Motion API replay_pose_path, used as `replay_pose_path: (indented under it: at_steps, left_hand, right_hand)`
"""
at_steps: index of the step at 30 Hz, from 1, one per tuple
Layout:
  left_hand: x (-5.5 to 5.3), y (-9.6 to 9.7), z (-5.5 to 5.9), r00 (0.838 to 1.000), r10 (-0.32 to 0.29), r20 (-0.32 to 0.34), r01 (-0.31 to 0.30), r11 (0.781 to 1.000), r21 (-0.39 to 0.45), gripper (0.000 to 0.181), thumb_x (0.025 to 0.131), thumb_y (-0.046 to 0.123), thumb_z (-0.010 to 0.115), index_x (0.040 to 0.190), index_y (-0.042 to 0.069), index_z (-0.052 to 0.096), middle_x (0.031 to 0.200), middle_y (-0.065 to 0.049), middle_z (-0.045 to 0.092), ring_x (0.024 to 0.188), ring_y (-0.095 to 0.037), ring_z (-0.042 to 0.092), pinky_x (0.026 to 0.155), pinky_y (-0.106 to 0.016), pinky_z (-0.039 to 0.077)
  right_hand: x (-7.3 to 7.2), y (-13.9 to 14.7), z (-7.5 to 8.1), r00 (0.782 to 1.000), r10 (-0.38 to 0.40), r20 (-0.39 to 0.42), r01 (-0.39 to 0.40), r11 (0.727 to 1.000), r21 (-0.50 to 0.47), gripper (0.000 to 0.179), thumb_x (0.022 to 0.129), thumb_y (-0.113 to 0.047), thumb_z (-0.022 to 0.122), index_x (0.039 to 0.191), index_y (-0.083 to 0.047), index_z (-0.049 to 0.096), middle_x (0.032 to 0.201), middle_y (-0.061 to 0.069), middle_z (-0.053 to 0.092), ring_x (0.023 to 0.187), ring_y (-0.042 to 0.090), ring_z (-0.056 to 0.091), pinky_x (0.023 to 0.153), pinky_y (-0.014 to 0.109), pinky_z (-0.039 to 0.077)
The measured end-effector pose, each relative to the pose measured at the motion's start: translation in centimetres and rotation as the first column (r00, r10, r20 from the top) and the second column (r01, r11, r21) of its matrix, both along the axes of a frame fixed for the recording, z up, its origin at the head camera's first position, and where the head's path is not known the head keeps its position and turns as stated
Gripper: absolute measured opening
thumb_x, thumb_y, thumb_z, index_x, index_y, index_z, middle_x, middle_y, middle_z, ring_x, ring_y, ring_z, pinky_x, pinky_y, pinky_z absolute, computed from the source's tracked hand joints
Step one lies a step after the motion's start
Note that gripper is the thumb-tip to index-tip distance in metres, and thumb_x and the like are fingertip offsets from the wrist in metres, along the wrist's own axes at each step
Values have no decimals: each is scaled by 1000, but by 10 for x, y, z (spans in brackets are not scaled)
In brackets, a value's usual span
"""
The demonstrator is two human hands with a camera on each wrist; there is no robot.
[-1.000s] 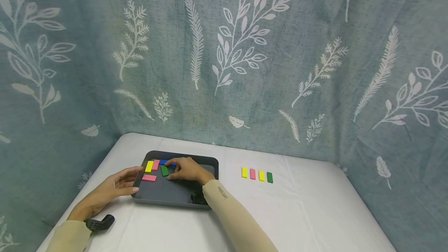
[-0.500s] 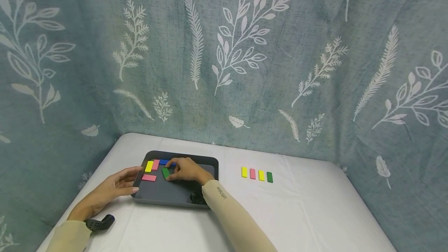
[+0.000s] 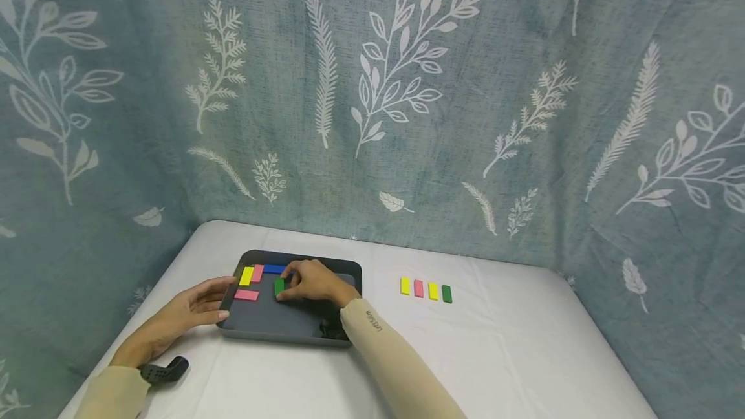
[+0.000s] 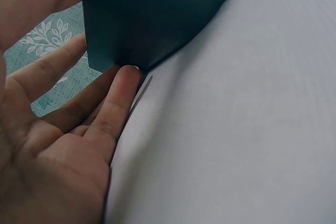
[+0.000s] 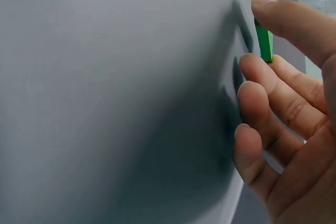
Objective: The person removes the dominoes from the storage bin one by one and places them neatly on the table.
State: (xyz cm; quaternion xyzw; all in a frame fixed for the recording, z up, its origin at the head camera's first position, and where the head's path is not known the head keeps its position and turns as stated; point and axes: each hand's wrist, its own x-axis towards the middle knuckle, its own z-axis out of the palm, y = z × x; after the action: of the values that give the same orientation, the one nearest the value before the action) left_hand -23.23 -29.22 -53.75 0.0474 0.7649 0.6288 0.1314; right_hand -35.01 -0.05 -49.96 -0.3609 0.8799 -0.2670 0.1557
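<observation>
My right hand (image 3: 314, 282) pinches a green block (image 3: 279, 288) between thumb and fingers, low over the floor of a dark grey tray (image 3: 273, 323). In the right wrist view that green block (image 5: 264, 40) stands between the thumb and the fingertips. Beyond it in the tray lies a blue block (image 3: 273, 269), partly hidden by the hand. A yellow block (image 3: 246, 276) and a pink block (image 3: 257, 273) sit side by side in the far left corner. Nearer lies another pink block (image 3: 246, 295), turned sideways. My left hand (image 3: 189, 309) touches the tray's left side with fingers spread; the wrist view shows fingertips against its outer wall (image 4: 152, 19).
Right of the tray, a row of blocks lies on the white table (image 3: 495, 341): yellow (image 3: 405, 286), pink (image 3: 418, 288), yellow (image 3: 433, 291) and green (image 3: 447, 294). A leaf-patterned curtain (image 3: 349, 115) hangs behind and at both sides.
The green block in the tray has turned from slanted to nearly upright in view and shifted slightly right, with my right hand's fingers on it. The left hand keeps its place.
</observation>
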Motion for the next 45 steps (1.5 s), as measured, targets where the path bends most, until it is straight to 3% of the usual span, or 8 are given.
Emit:
replay_pose_path:
  at_steps: [9, 20, 35, 41, 45]
  left_hand:
    - [2, 1, 0, 1000, -3, 0, 3, 1000, -7, 83, 95, 28, 77, 162, 13, 30, 162, -21, 30, 142, -41, 38, 114, -54, 39]
    - [2, 2, 1, 1000, -12, -5, 12, 1000, 0, 84, 94, 28, 77, 162, 13, 30, 162, -21, 30, 142, -41, 38, 113, -54, 39]
    - [0, 3, -1, 1000, -16, -24, 16, 1000, -16, 82, 96, 27, 76, 162, 12, 29, 162, -22, 29, 141, -41, 39, 111, -50, 43]
    - [0, 4, -1, 999, -22, -27, 22, 999, -30, 83, 96, 29, 75, 162, 11, 29, 161, -23, 30, 142, -41, 39, 110, -45, 45]
    - [1, 5, 0, 999, -21, -32, 20, 999, -44, 82, 96, 29, 75, 162, 11, 29, 161, -23, 31, 141, -42, 39, 110, -48, 44]
  right_hand:
    - [0, 23, 16, 1000, -17, 3, 17, 999, -37, 46, 90, -34, 82, 127, -12, 66, 82, -9, 68, 69, 6, 63, 65, 21, 51]
    - [-3, 61, 31, 996, -40, -83, 33, 996, -87, 44, 90, -33, 82, 126, -14, 65, 81, -9, 68, 71, 6, 63, 75, 23, 53]
    - [-3, 122, 33, 988, -103, -112, 89, 988, -125, 45, 90, -32, 82, 127, -14, 63, 83, -4, 68, 71, 12, 64, 67, 27, 53]
    - [-3, 149, 29, 978, -159, -132, 142, 981, -129, 46, 89, -35, 83, 127, -16, 65, 84, -7, 67, 70, 13, 63, 66, 28, 53]
    - [-3, 167, 26, 974, -186, -132, 167, 976, -141, 45, 89, -33, 83, 127, -15, 65, 85, -7, 68, 68, 15, 62, 63, 29, 51]
